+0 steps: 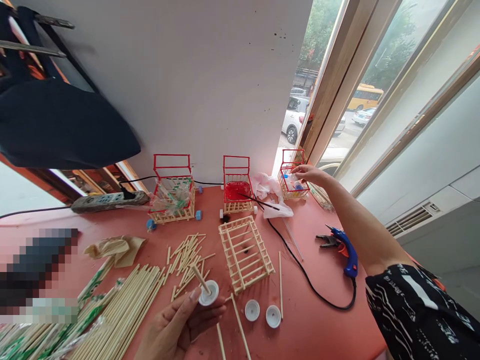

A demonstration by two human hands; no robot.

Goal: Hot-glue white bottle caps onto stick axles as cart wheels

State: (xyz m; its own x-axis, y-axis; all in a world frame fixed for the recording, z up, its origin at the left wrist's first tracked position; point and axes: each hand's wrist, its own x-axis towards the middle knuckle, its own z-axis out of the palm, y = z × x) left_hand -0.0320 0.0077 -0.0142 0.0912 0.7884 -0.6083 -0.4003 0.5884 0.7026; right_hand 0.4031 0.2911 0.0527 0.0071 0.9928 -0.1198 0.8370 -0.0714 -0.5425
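Observation:
My left hand (180,320) is closed around a white bottle cap (208,294), which has a short wooden stick (201,278) standing up out of its inside. At the back right, my right hand (309,173) reaches to the top of a small stick cart (296,192) with a red handle. Its fingers are stretched out over white and blue caps (298,187) inside. Two more white caps (252,310) lie on the table near my left hand. Just beyond them rests a rectangular stick frame (247,255).
Two more stick carts (174,215) with red handles stand along the wall, one holding a red tray (238,190). A blue glue gun (345,247) with a black cord lies right. Long sticks (120,310), cut sticks (187,255) and a power strip (110,201) occupy the left.

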